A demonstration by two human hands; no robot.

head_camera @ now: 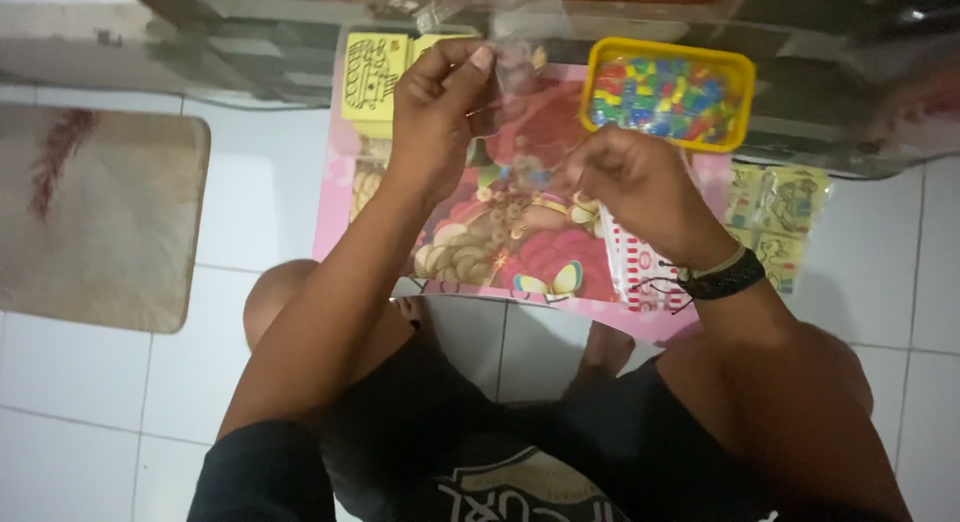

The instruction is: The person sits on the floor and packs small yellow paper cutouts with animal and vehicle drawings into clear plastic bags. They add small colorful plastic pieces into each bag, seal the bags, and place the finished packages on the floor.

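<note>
Fingers (470, 67) of the left hand (435, 112) are pinched shut, thumb against fingertips, on the edge of a clear plastic bag (515, 42) that is so transparent and blurred its outline is hard to trace. At about four o'clock from it, the right hand (630, 177) is curled closed over the bag's lower part; its fingertips are turned away, so what they grip cannot be made out exactly. Both hands hover above a pink picture board (520, 232), whose middle they partly cover. At twelve o'clock from the right hand sits a yellow tray (735, 72) filled with small coloured pieces, too small to tell apart. Yellow cards (372, 72) lie at nine o'clock from the left hand, half hidden behind it. More yellow cards (790, 207) show at three o'clock from the right wrist. A red-and-white striped packet (635, 267) sits under that wrist, partly covered.
</note>
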